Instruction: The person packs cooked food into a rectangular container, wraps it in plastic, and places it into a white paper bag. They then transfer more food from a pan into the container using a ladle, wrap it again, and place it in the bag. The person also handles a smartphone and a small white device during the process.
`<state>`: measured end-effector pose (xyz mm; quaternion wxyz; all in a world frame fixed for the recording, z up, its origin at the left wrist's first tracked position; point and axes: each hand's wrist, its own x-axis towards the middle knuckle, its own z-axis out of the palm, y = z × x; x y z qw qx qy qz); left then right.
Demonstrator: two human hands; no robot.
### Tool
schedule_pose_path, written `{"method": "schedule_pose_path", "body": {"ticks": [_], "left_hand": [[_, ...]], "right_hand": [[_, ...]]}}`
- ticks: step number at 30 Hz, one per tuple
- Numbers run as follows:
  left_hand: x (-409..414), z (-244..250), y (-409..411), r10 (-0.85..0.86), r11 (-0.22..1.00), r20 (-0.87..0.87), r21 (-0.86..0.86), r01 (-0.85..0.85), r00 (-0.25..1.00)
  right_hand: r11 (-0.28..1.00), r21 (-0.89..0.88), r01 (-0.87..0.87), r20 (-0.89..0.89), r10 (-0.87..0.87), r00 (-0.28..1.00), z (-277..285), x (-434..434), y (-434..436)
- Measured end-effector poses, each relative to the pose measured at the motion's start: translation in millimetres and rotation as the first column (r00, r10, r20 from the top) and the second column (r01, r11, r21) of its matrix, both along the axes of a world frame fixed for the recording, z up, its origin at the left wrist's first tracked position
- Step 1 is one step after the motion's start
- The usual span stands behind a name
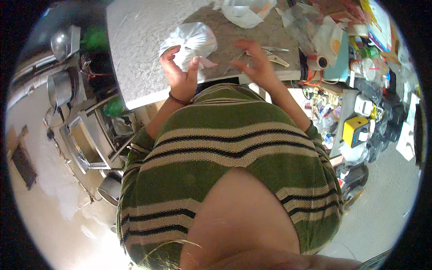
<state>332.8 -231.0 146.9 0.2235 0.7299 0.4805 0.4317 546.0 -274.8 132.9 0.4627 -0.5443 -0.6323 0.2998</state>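
Observation:
A bunched white plastic bag (pixel 199 35) rests on the worktop (pixel 135 50). My left hand (pixel 181 72) is at its near side, thumb and fingers apart around the bag's lower edge; whether it grips the plastic is unclear. A pinkish strip (pixel 208 63) sticks out beside my left thumb. My right hand (pixel 254 64), blurred, is raised over the worktop to the right of the bag, its fingers curved and apart; a thin thing may lie between them, too blurred to tell. Scissors with pale handles (pixel 276 59) lie partly behind my right hand.
Another clear plastic bag (pixel 248 13) lies at the far edge of view. On the right are crumpled plastic, a roll (pixel 317 62), bottles and a yellow box-shaped device (pixel 355 131). At left stand metal pots (pixel 60 88) and a metal-framed stand (pixel 89 143).

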Motion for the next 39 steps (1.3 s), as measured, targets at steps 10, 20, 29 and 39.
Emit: {"method": "schedule_pose_path", "body": {"ticks": [10,20,29,39], "left_hand": [[-33,-20,13,0.203,0.966,0.248,-0.207,-0.153,0.947],[-31,-45,37,-0.053,0.968,-0.414,0.203,0.149,0.908],[-55,-43,28,-0.224,0.932,-0.547,0.124,0.342,0.807],[-51,-23,55,-0.112,0.992,-0.183,0.037,0.121,0.977]], "right_hand": [[0.993,-0.118,0.013,0.14,0.003,0.99,-1,-55,35],[0.998,-0.054,0.024,0.399,0.0,0.917,-34,-70,105],[0.918,-0.058,-0.393,0.767,0.293,0.571,-42,-104,118],[0.807,-0.297,-0.51,0.443,0.59,0.675,-43,-99,127]]}}
